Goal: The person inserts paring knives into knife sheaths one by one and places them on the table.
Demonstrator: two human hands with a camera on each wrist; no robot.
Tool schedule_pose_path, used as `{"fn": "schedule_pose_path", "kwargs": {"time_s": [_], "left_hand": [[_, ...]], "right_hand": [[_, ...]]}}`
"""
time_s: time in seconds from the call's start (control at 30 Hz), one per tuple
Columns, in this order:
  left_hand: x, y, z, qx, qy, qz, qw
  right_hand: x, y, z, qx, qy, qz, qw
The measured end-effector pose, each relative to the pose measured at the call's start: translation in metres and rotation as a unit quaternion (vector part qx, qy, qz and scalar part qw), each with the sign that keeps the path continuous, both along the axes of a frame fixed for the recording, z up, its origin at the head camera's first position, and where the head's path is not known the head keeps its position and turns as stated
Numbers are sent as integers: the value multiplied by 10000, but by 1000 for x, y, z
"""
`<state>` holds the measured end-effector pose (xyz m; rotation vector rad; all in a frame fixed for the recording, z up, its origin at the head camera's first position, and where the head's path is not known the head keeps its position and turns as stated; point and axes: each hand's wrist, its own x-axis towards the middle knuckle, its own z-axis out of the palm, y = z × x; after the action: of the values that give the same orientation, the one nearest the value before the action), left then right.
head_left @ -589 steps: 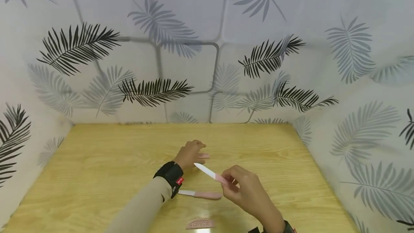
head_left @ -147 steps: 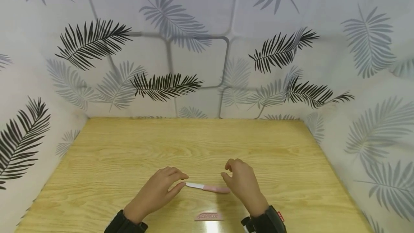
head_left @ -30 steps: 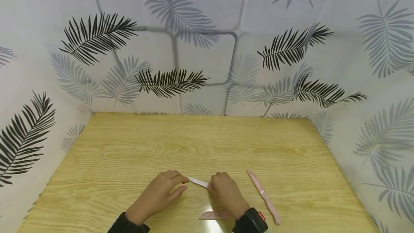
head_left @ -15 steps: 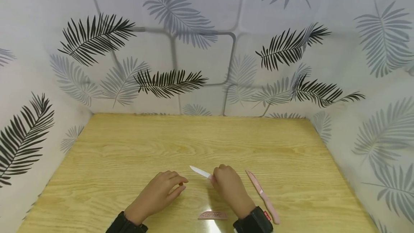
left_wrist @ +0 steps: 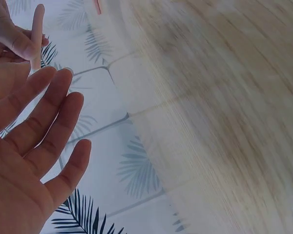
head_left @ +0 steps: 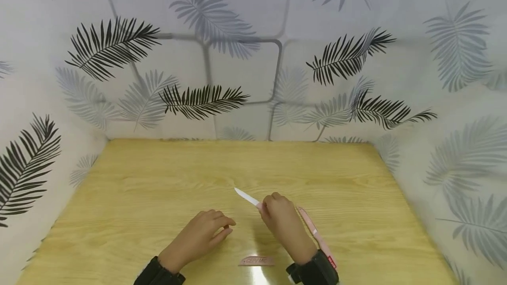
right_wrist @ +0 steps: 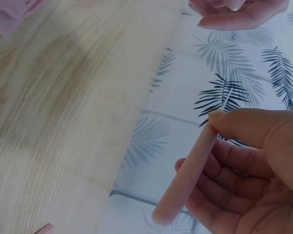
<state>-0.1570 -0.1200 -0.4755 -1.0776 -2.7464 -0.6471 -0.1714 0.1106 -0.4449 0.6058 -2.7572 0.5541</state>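
My right hand (head_left: pixel 280 219) pinches a small knife by its pink handle (right_wrist: pixel 185 180). The knife's white blade (head_left: pixel 247 196) points up and to the left, above the table in the head view. My left hand (head_left: pixel 202 234) is held left of the knife, fingers relaxed and slightly bent, with nothing in it; its palm (left_wrist: pixel 19 165) shows in the left wrist view. A second knife (head_left: pixel 315 233), its blade under a pink cover, lies slanted on the table just right of my right hand, partly hidden by the wrist.
A flat pink blade cover (head_left: pixel 256 261) with raised lettering lies near the front of the wooden table (head_left: pixel 158 175). Cloth with a leaf print (head_left: pixel 229 122) hangs along the back and both sides.
Over the last second, my right hand has raised the knife and moved it farther from me, away from my left fingertips. Earlier, a knife lay bare between my hands, without the covered one beside it.
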Motion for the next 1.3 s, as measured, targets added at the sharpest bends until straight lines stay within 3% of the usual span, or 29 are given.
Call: {"fn": "schedule_pose_path", "kwargs": {"time_s": [0.23, 0.87, 1.1, 1.3], "left_hand": [[2, 7, -3, -150, -197, -256, 9994], [-7, 18, -9, -497, -391, -523, 9966], [-13, 27, -6, -536, -692, -720, 9936], [-17, 43, -2, -896, -919, -851, 9881]], "right_hand": [[3, 2, -1, -95, -186, -117, 9997], [19, 9, 24, -263, 776, -128, 9966], [24, 10, 27, -447, 980, 13, 9942], [27, 10, 31, -535, 946, -67, 9940]]}}
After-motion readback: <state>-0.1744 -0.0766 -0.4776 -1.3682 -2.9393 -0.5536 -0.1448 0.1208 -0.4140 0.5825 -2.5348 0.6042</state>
